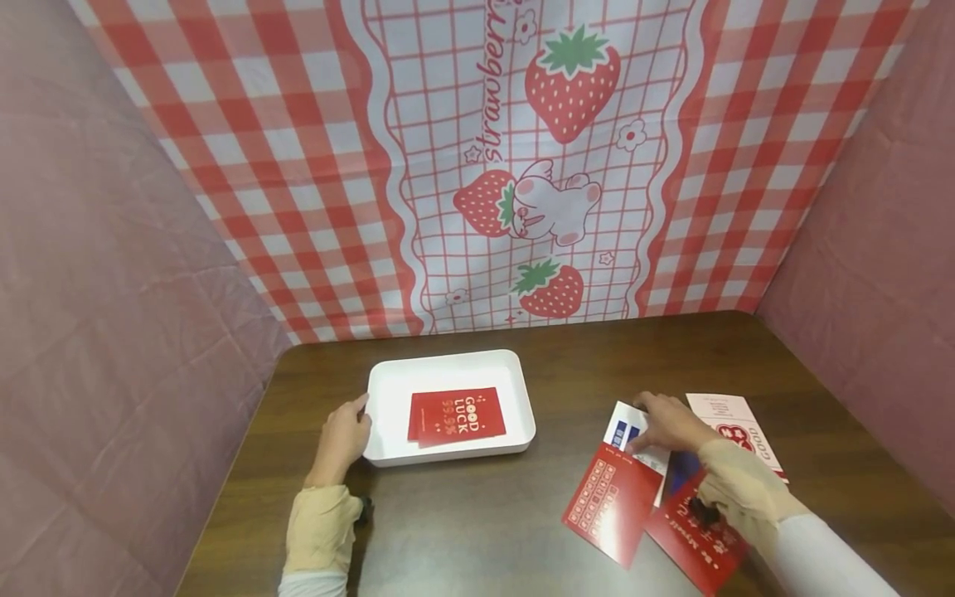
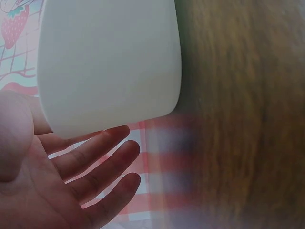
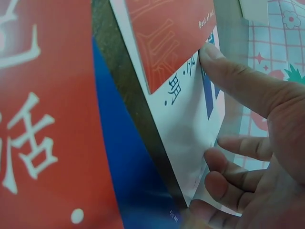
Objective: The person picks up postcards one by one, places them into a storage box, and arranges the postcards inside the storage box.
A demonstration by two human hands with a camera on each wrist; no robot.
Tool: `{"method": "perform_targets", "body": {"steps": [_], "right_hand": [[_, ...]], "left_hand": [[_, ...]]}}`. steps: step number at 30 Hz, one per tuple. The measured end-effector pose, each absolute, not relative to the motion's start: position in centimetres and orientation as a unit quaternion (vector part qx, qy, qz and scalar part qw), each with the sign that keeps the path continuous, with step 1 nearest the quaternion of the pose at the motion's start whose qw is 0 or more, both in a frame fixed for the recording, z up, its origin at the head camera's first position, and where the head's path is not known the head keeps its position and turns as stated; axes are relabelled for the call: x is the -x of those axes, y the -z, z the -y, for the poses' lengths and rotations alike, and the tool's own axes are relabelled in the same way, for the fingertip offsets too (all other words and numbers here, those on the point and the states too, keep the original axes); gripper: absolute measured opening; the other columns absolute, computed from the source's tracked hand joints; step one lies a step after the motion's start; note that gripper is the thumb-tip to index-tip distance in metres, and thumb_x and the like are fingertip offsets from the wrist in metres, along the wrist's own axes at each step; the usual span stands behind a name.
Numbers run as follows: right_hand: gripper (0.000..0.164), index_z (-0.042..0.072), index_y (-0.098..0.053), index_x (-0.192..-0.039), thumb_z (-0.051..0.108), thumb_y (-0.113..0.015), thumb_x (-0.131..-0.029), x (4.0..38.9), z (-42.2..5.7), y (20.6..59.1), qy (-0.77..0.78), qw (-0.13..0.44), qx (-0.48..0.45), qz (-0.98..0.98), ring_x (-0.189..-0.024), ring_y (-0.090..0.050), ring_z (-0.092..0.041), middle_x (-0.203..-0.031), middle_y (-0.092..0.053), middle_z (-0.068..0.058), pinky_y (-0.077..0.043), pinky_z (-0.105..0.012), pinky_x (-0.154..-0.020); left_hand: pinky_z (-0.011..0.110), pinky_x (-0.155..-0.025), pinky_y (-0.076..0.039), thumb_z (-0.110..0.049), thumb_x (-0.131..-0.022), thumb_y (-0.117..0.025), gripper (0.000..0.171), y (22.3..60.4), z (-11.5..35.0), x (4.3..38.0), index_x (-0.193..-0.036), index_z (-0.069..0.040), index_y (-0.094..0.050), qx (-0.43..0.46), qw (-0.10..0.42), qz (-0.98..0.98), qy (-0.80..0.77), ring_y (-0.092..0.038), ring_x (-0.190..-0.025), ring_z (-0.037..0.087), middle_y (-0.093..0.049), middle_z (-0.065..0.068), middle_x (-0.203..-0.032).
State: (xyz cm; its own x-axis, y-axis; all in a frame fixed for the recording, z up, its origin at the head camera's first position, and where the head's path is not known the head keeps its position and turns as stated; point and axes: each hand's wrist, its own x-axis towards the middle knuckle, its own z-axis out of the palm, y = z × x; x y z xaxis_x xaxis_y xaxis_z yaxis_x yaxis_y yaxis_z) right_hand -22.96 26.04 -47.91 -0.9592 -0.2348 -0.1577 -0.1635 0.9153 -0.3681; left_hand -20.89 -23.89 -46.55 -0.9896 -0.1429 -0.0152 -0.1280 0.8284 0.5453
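Observation:
At the left end of the white tray [image 1: 448, 455], my left hand [image 1: 345, 437] holds the rim. In the left wrist view the thumb goes over the tray wall [image 2: 114, 67] and the other fingers extend loosely outside it. Inside the tray lie overlapping red cards [image 1: 458, 414], the top one printed GOOD LUCK. My right hand [image 1: 670, 424] pinches a white card [image 3: 190, 124] with blue print, thumb on its face and fingers behind. A red card [image 1: 613, 504] overlaps that white card; in the right wrist view the thumb tip is at its edge.
Under my right wrist lies a red and blue card [image 1: 697, 539] with white lettering. A pale card [image 1: 734, 419] with a red design lies beyond it. The brown wooden table [image 1: 455, 531] ends at a red checked strawberry cloth [image 1: 477, 207], with pink cloth at both sides.

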Motion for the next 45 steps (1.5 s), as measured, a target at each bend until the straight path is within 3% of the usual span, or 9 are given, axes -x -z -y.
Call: {"method": "perform_targets", "body": {"steps": [7, 10, 19, 26, 38, 45], "right_hand": [[0.059, -0.003, -0.065, -0.106, 0.036, -0.085, -0.067, 22.3, -25.9, 47.8, 0.183, 0.068, 0.120, -0.973, -0.091, -0.062, -0.034, -0.097, -0.066, -0.018, -0.051, -0.050, -0.080], [0.055, -0.001, -0.066, -0.102, 0.040, -0.083, -0.069, 21.6, -25.3, 47.7, 0.173, 0.068, 0.120, -0.975, -0.090, -0.060, -0.032, -0.097, -0.065, -0.017, -0.051, -0.050, -0.080], [0.084, -0.005, -0.063, -0.116, 0.059, -0.081, -0.064, 19.4, -23.4, 46.9, 0.136, 0.091, 0.103, -0.981, -0.082, -0.055, -0.024, -0.096, -0.059, -0.017, -0.054, -0.045, -0.072], [0.105, -0.007, -0.056, -0.127, 0.068, -0.079, -0.058, 18.1, -22.4, 46.8, 0.120, 0.095, 0.095, -0.984, -0.095, -0.056, -0.033, -0.111, -0.055, -0.026, -0.054, -0.055, -0.080], [0.111, -0.006, -0.055, -0.129, 0.069, -0.082, -0.052, 16.3, -21.4, 46.6, 0.082, 0.104, 0.110, -0.985, -0.107, -0.055, -0.047, -0.118, -0.056, -0.032, -0.048, -0.064, -0.087], [0.107, -0.007, -0.055, -0.127, 0.061, -0.086, -0.051, 16.1, -21.4, 46.9, 0.075, 0.084, 0.117, -0.987, -0.099, -0.057, -0.041, -0.109, -0.057, -0.029, -0.050, -0.062, -0.083]], "left_hand": [[0.059, -0.107, -0.039, -0.008, -0.094, -0.044, 0.047, 46.6, 23.8, 20.9, -0.139, 0.003, -0.049, -0.067, 0.014, 0.955, 0.287, -0.048, -0.129, 0.047, -0.051, 0.029, -0.139], [0.059, -0.106, -0.040, -0.008, -0.094, -0.044, 0.046, 46.5, 23.9, 20.9, -0.139, 0.003, -0.049, -0.066, 0.015, 0.956, 0.284, -0.048, -0.129, 0.047, -0.051, 0.029, -0.139], [0.059, -0.106, -0.039, -0.008, -0.094, -0.044, 0.047, 46.5, 24.0, 20.9, -0.140, 0.003, -0.048, -0.069, 0.013, 0.956, 0.285, -0.047, -0.129, 0.048, -0.050, 0.030, -0.139], [0.059, -0.108, -0.038, -0.009, -0.095, -0.043, 0.047, 46.5, 24.0, 20.8, -0.141, 0.002, -0.046, -0.075, 0.002, 0.954, 0.291, -0.046, -0.131, 0.047, -0.048, 0.029, -0.142], [0.059, -0.109, -0.037, -0.008, -0.096, -0.043, 0.048, 46.5, 24.0, 20.9, -0.142, 0.003, -0.046, -0.076, -0.002, 0.953, 0.292, -0.045, -0.132, 0.047, -0.047, 0.029, -0.143], [0.059, -0.108, -0.038, -0.009, -0.096, -0.044, 0.047, 46.5, 24.0, 21.0, -0.141, 0.002, -0.047, -0.079, 0.000, 0.952, 0.294, -0.046, -0.131, 0.046, -0.048, 0.029, -0.142]]}}
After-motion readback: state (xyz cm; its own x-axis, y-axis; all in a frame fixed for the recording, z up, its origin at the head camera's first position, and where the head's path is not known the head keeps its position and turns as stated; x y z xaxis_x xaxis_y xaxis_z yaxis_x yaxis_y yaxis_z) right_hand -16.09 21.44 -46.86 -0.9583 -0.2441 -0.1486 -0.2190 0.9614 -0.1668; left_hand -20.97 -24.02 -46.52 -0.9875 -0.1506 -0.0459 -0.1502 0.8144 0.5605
